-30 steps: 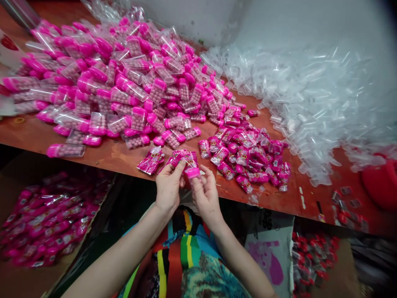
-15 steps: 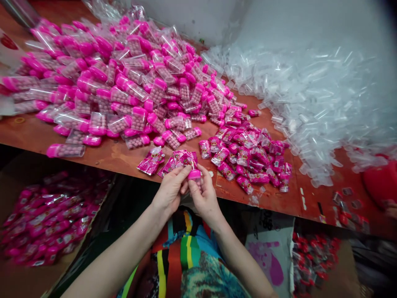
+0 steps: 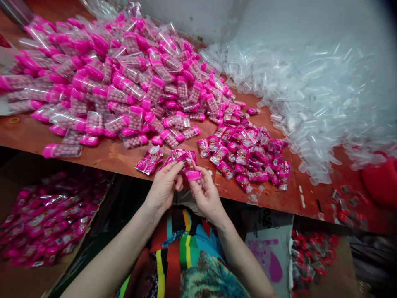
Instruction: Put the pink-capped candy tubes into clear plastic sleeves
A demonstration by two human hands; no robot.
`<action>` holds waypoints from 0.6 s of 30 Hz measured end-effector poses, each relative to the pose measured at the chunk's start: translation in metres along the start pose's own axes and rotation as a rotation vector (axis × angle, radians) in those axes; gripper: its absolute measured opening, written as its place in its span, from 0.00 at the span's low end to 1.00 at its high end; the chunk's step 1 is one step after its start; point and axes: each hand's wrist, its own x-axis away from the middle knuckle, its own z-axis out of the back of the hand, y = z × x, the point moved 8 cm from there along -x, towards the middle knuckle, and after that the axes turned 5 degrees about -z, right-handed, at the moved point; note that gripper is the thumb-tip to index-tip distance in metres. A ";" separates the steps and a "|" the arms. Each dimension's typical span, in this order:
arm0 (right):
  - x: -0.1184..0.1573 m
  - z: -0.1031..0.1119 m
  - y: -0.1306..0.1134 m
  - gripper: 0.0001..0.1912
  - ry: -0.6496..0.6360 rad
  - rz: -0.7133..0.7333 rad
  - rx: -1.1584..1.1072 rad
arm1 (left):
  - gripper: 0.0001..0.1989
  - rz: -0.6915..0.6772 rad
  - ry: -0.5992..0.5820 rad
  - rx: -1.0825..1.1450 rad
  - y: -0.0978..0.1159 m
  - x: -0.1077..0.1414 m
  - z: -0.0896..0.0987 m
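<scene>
Holding a pink-capped container of pink balls [image 3: 194, 176] in the right hand [image 3: 207, 196] above the table [image 3: 108, 160] edge, with the left hand [image 3: 164, 182] just beside, near printed sachets [image 3: 185, 155]; facing heaped filled containers [image 3: 135, 118], wrapped packets [image 3: 242, 154] and piled clear tubes [image 3: 310, 95]

Dim, uneven light, with softness towards the margins.
Thin streaks of glare are scattered over the pink-capped bottles [image 3: 119, 92] at ten o'clock and the clear containers [image 3: 310, 97] at two, where outlines are lost in pale haze. Below the surface [image 3: 114, 157], deep shadow is cast. Small red-and-clear pieces [image 3: 349, 209] towards four o'clock are blurred, and the far corner at two o'clock is darkened by vignetting.
</scene>
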 end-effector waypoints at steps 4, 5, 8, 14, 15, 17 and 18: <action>-0.001 0.004 -0.001 0.22 0.001 -0.010 0.007 | 0.16 -0.056 0.056 -0.086 0.010 -0.001 0.006; -0.002 0.007 -0.002 0.22 0.039 0.002 0.000 | 0.16 -0.056 0.065 -0.075 0.010 -0.001 0.006; -0.002 0.019 -0.001 0.24 0.166 0.032 -0.054 | 0.16 -0.022 0.091 0.019 0.007 0.000 0.006; 0.016 0.023 -0.031 0.19 0.073 0.339 0.221 | 0.16 0.037 0.081 0.100 0.002 0.000 0.006; 0.020 0.019 -0.039 0.21 0.015 0.425 0.301 | 0.16 0.040 0.073 0.095 0.002 0.000 0.005; 0.027 0.010 -0.050 0.25 -0.100 0.543 0.427 | 0.17 0.040 0.055 0.070 0.002 0.001 0.003; 0.027 0.007 -0.052 0.25 -0.138 0.567 0.480 | 0.17 0.040 0.045 0.055 0.001 0.001 0.002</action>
